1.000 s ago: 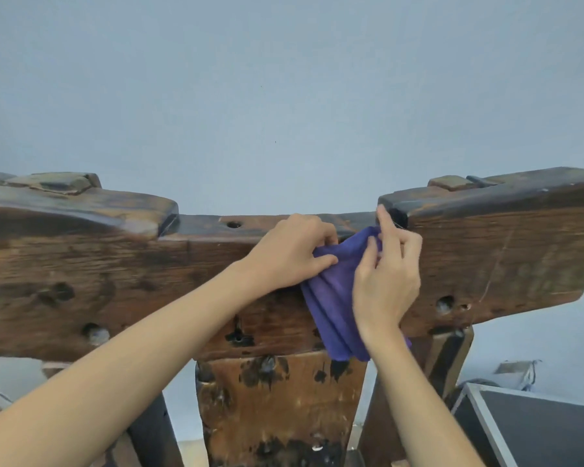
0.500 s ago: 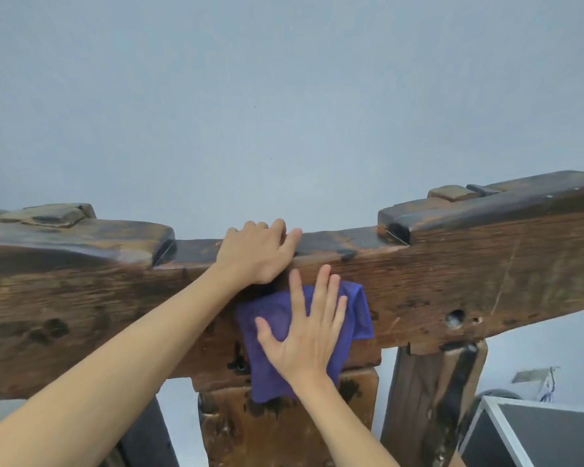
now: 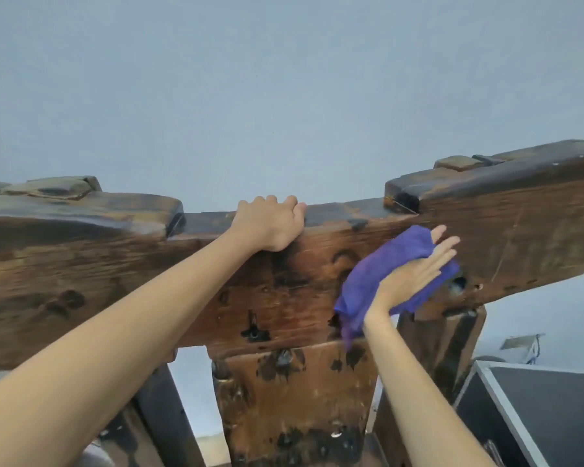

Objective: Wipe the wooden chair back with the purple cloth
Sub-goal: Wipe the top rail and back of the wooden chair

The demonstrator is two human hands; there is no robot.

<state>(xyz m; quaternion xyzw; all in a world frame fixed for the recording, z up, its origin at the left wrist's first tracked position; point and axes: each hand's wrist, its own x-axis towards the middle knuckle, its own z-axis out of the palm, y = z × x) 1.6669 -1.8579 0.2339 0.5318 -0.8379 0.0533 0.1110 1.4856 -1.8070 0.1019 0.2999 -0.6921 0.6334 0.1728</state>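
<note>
We see our left hand (image 3: 271, 225) hooked over the top edge of the wooden chair back (image 3: 284, 281), fingers curled down the far side and the palm against the near face, so it is closed around the rail itself. To the right of it and a little lower, our right hand (image 3: 410, 276) lies flat and spread wide, fingers (image 3: 447, 246) straight and pointing up to the right, pressing the purple cloth (image 3: 364, 281) against the front face of the rail. The cloth is bunched under the palm; part of it sticks out above the fingers, and a loose tail hangs down past the wrist to the rail's lower edge, just touching the top of the broad centre slat (image 3: 294, 399) below. Just right of the fingertips sits a dark knot hole (image 3: 458, 283) in the wood, partly bordered by the cloth. Further right and above the hand, the rail steps up into a raised block (image 3: 459, 163). Below the right forearm, in the corner, stands a dark case with a pale metal edge (image 3: 506, 409). Behind everything is a plain pale blue wall (image 3: 284, 96).
</note>
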